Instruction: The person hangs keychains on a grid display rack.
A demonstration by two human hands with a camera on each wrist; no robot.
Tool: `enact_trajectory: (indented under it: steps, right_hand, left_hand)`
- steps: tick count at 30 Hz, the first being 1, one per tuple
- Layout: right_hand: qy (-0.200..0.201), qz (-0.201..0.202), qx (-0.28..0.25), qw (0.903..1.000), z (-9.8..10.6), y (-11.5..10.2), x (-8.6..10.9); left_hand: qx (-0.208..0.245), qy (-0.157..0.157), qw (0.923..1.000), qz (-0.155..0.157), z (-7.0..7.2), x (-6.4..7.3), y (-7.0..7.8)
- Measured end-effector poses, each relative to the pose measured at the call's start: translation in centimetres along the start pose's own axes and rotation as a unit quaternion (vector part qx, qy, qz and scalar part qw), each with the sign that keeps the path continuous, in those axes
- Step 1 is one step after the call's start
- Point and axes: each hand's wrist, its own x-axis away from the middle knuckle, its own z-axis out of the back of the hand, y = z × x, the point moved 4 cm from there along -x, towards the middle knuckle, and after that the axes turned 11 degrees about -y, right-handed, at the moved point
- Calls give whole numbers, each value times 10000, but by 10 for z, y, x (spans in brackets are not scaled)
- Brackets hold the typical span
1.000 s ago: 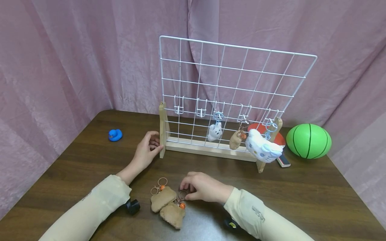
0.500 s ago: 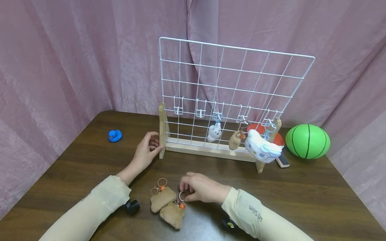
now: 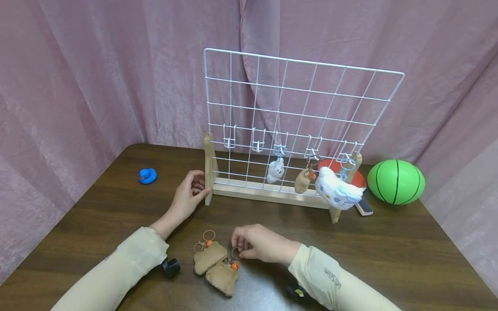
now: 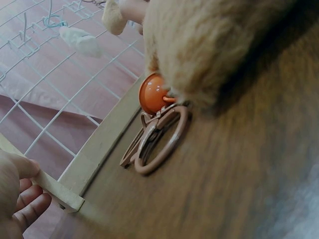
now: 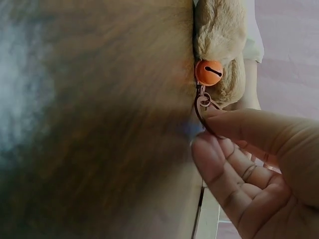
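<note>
My right hand [image 3: 264,242] pinches the metal ring [image 3: 235,253] of a brown plush keychain [image 3: 222,278] between thumb and index finger. An orange bell [image 5: 209,72] hangs between ring and plush. This keychain overlaps a second brown plush keychain [image 3: 210,258] on the table, whose rings and orange bell [image 4: 153,93] show large in the left wrist view. Farther back, my left hand [image 3: 188,194] holds the left wooden post [image 3: 209,168] of a white wire grid rack [image 3: 268,116], thumb in front.
On the rack's hooks hang a small white plush [image 3: 275,170], a brown plush [image 3: 302,180] and a larger white-and-blue plush [image 3: 337,190]. Two hooks [image 3: 229,142] at left carry nothing. A blue rubber duck [image 3: 148,176] sits left; a green ball [image 3: 395,182] and red round object [image 3: 358,179] stand right.
The view has shifted very slightly. Both hands stay in place, and the ring between the right fingers has tilted a little.
</note>
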Motion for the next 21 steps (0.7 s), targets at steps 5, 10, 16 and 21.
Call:
enact_trajectory:
  steps: [5,10,16,21]
  right_hand:
    - [24,32,-257,9997,2,-3,4]
    - [142,139,-265,9995,7,-6,10]
    - [273,278,-261,9989,14,-10,17]
    - [328,395,-230,9984,21,-13,21]
  left_hand:
    - [5,-14,10000,5,0,-1,-1]
    - [0,13,10000,-37,0,-2,-1]
    - [-29,7,10000,-45,0,-1,-2]
    - [-3,-12,10000,-47,0,-1,-3]
